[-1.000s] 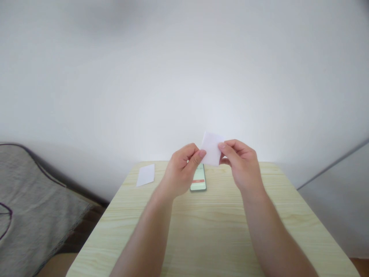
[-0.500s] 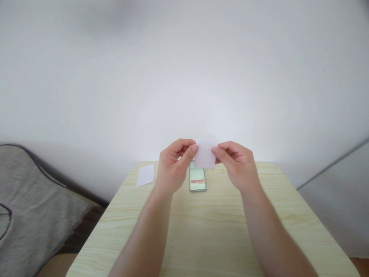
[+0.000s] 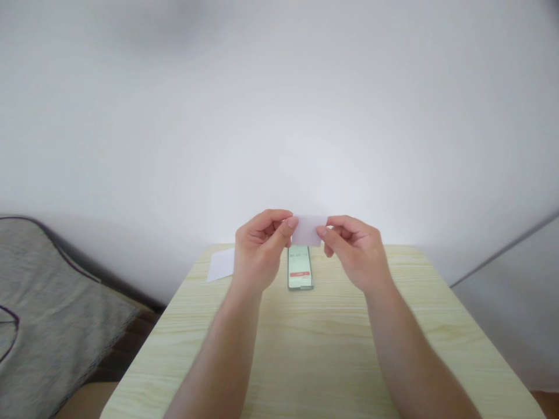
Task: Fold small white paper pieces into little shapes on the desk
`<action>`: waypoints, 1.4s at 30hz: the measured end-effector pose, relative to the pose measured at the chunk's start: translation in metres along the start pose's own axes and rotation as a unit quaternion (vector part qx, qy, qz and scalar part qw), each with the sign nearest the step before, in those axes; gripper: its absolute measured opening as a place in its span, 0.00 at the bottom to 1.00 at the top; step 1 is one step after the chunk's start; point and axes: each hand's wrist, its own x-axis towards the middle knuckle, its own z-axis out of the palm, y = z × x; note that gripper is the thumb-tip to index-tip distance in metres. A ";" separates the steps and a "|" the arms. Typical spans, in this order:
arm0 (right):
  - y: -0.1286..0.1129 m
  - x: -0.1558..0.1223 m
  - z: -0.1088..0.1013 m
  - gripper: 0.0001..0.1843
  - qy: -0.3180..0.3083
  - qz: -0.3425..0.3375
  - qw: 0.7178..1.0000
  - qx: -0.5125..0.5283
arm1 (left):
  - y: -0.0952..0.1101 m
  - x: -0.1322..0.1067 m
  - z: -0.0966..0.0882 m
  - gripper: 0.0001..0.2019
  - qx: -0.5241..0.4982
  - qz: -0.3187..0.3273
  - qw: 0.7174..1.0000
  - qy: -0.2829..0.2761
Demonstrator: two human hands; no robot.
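Both my hands hold a small white slip of paper [image 3: 308, 229] up in the air above the far part of a light wooden table [image 3: 314, 355]. My left hand [image 3: 257, 253] pinches its left edge between thumb and forefinger. My right hand [image 3: 353, 253] pinches its right edge the same way. Under the paper a phone [image 3: 300, 274] lies flat on the table, its lit screen showing digits and a red button.
A second white paper slip [image 3: 220, 265] lies on the table to the left of my left hand. A white wall stands right behind the table. A grey cushioned seat [image 3: 48, 314] is at the far left.
The paper went from tilted and higher on the right to level and lower between both hands. Both hands shifted slightly left, uncovering more of the phone.
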 end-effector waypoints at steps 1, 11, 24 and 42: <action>0.000 0.000 0.000 0.15 -0.004 0.005 1.000 0.003 | 0.000 0.000 0.000 0.09 -0.008 -0.002 1.000 -0.001; -0.004 -0.002 0.001 0.11 -0.006 -0.003 0.996 0.093 | 0.001 -0.003 -0.003 0.11 -0.016 -0.030 0.998 -0.058; 0.002 -0.002 -0.002 0.10 -0.054 -0.071 0.991 0.094 | -0.005 -0.001 -0.006 0.08 -0.035 0.024 0.995 -0.088; -0.003 -0.003 0.000 0.03 -0.035 -0.080 0.991 0.098 | -0.004 -0.005 -0.003 0.06 -0.043 0.049 0.993 -0.094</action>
